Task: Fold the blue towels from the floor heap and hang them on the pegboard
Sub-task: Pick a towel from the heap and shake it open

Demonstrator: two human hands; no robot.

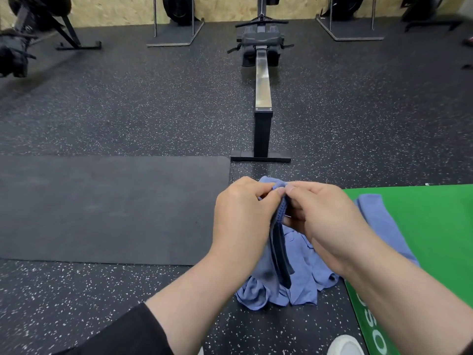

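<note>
Head view: left hand [243, 211] and right hand [325, 219] are both pinching the top hem of a soft blue cloth towel [294, 272], fingertips nearly touching, fingers curled tight. Below the pinch the towel is hanging bunched onto the speckled black rubber floor [153, 111]. Risk: gripping only the thin hem, it could be slipping out or unfolding crooked.

We note both forearms reaching forward and converging. The left hand [243, 213] and right hand [322, 216] meet knuckle to knuckle, fingers curled, thumbs and forefingers pinching a towel [294, 278] edge between them. A dark sleeve covers the left upper forearm.
</note>
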